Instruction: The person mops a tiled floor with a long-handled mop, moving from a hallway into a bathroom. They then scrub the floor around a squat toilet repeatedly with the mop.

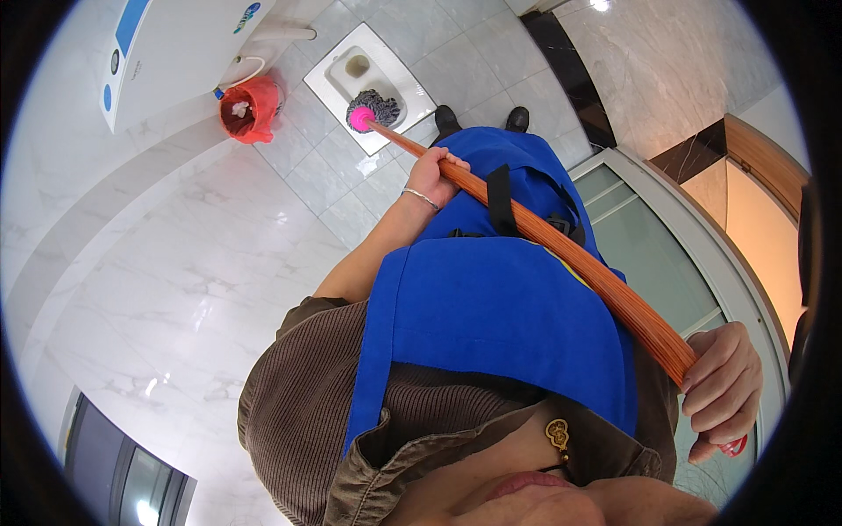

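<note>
Person standing on a pale grey tiled floor [316,175], holding a long orange wooden mop handle [561,250] with both hands. The left hand [434,175] is closed around the handle partway down its length, fingers curled over the top, a thin silver bangle [421,199] at the wrist. The right hand [724,390] is clamped on the upper end of the handle, fingers wrapped across it, with a small red tip [735,447] showing just below the fist. The handle runs diagonally across a bright blue apron [491,307] worn over a brown ribbed top [298,394]. At its far end, a pink collar carries a grey and white stringy mop head [373,110], which rests in the white squat toilet pan [338,83] set into the floor. A red plastic bin [250,110] with white scraps inside stands just left of the pan, beneath a white wall-mounted cistern [175,44]. Two black shoes [482,118] stand just beside the pan.
</note>
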{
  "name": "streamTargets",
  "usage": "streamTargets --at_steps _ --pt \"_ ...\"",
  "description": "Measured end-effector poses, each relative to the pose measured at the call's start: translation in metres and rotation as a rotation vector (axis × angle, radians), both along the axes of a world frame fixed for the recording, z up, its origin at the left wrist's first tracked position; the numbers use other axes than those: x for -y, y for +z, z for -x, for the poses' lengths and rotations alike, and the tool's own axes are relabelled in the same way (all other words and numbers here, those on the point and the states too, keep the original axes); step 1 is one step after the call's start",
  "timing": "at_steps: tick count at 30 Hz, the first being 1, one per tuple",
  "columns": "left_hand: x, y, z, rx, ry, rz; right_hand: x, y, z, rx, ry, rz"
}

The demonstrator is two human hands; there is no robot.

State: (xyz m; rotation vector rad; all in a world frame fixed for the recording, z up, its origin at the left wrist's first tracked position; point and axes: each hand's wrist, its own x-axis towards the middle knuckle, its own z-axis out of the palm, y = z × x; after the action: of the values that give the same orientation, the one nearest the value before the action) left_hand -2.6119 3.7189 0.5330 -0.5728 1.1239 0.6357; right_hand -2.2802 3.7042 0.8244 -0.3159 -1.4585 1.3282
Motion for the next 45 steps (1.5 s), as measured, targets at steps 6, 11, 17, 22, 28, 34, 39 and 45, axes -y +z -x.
streamTargets --at_steps 6,11,17,22,28,34,39,45 --pt "-0.001 0.014 -0.011 -0.048 -0.028 -0.014 0.005 0.004 -0.013 0.027 0.021 -0.005" --pt "0.0 0.014 -0.003 -0.033 0.024 0.001 0.006 0.005 -0.024 0.091 0.106 0.003" --pt "-0.004 -0.033 0.015 -0.085 0.005 0.036 -0.059 -0.013 0.036 0.149 0.271 0.088" --pt "-0.029 -0.114 0.006 -0.127 -0.243 0.072 -0.067 -0.122 0.128 0.362 -0.296 0.561" --pt "-0.045 -0.2 0.022 -0.111 -0.252 0.094 -0.052 -0.17 0.138 0.155 -0.335 0.658" --pt "-0.021 -0.236 0.098 -0.199 -0.134 0.079 -0.064 -0.126 0.17 0.241 -0.032 0.49" --pt "-0.024 -0.222 0.093 -0.217 0.033 0.147 -0.059 -0.09 0.153 0.227 0.047 0.373" --pt "-0.025 -0.158 0.063 -0.204 0.045 0.221 -0.032 -0.052 0.111 0.132 0.134 0.252"
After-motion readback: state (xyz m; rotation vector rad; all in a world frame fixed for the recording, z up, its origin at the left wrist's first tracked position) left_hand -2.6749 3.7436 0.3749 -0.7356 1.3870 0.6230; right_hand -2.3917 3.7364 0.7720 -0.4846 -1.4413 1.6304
